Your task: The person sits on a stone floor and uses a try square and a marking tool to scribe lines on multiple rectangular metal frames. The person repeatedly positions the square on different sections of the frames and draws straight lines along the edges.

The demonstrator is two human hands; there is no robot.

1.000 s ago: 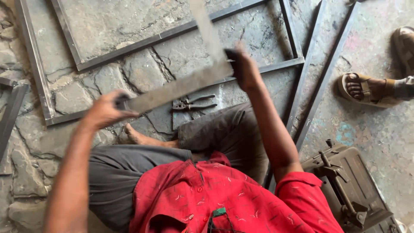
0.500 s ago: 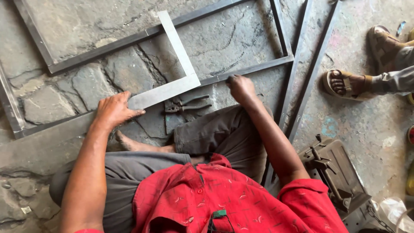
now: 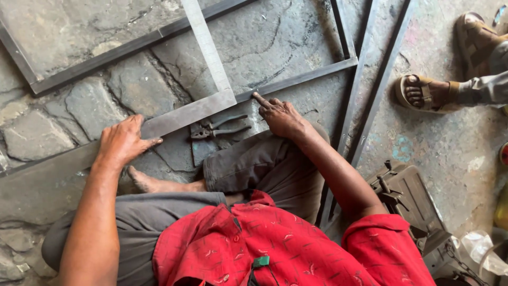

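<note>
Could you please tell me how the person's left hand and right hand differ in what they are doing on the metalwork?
The left hand lies flat, palm down, on the long arm of the pale steel square; the right hand touches the dark frame bar with an extended fingertip. The left hand is beside the bare foot, the right beside the pliers. Neither hand grips anything.

pliers (image 3: 218,128) between hands, bare stone floor (image 3: 275,42) beyond

A single head-worn camera looks almost straight down from close above a seated person, whose red shirt (image 3: 280,249) fills the lower middle of the frame. The stone floor (image 3: 47,132) spreads across the upper part. There is no second view.
</note>
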